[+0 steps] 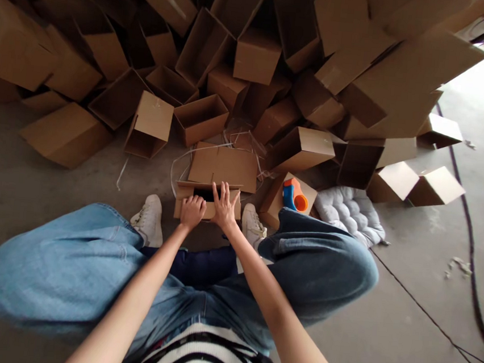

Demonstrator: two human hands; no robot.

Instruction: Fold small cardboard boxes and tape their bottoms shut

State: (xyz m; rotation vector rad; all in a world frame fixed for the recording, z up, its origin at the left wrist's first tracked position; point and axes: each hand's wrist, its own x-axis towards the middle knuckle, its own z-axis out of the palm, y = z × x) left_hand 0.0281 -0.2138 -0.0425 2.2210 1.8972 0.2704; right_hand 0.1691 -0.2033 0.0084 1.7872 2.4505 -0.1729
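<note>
A small cardboard box (210,211) sits on the floor between my feet, its top partly open with a dark gap showing. My left hand (192,211) is closed over the box's near left edge, with its fingers curled onto the cardboard. On the right part of the same box rests my right hand (224,208), fingers spread and pointing away from me. Just beyond the box lies a wide brown cardboard flap or panel (224,165); whether it belongs to this box I cannot tell. An orange and blue tape dispenser (294,195) stands on another carton (273,203) to the right.
Many empty open cartons (201,117) are piled across the far side. White strapping (184,154) lies loosely behind the box. A grey tufted cushion (350,215) is on the floor to the right. Dark cables (470,238) cross the concrete. My white shoes (149,218) flank the box.
</note>
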